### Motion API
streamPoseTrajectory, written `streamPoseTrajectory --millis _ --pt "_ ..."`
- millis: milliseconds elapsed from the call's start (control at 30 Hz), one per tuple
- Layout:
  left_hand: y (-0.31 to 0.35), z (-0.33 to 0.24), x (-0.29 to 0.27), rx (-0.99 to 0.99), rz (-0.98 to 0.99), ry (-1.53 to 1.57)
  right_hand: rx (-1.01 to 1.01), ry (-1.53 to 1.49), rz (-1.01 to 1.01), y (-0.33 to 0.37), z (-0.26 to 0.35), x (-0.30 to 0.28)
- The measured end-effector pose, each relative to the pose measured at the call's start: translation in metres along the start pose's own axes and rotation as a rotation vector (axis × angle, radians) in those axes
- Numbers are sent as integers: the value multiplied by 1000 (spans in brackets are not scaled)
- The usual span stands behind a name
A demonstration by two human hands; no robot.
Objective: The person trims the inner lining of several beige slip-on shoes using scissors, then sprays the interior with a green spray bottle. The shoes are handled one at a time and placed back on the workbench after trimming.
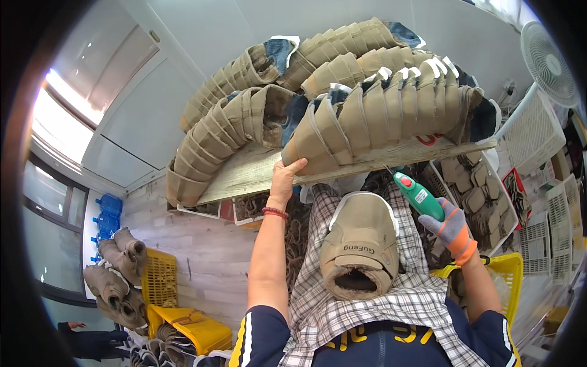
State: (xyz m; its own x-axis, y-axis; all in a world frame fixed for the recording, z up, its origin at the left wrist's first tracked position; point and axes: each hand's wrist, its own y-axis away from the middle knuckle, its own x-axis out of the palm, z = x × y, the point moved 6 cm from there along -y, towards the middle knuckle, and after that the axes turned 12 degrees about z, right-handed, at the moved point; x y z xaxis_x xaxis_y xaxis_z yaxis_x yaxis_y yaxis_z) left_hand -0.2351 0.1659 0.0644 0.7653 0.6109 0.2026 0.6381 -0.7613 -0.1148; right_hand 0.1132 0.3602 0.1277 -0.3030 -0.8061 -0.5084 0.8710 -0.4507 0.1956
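Observation:
At the near left end of a long nested row of tan shoe uppers (379, 119), my left hand (288, 179) closes on the end upper, thumb on its outside and the other fingers mostly hidden. My right hand (449, 229), in a grey and orange work glove, is wrapped round a green electric hand tool (418, 194). This tool has a red button and a thin tip, which points up and left toward the board's edge. One tan fleece-lined shoe upper (361, 244) lies on my plaid apron (312, 306), its round opening toward me.
More nested uppers (232, 128) curve along the wooden board (244, 174). To the right are a white crate (504, 214) of cut pieces, a yellow crate (513, 275) and a fan (550, 64). Yellow baskets (160, 275) and stacked uppers (113, 287) stand at left; a person's hand (76, 325) shows lower left.

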Motion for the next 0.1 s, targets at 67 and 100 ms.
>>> streamPoseTrajectory --millis 67,100 --pt "5 -16 -9 52 -2 -33 -21 15 -19 -5 5 1" --pt "9 -29 -12 83 -5 -16 -43 26 -32 -9 2 1"
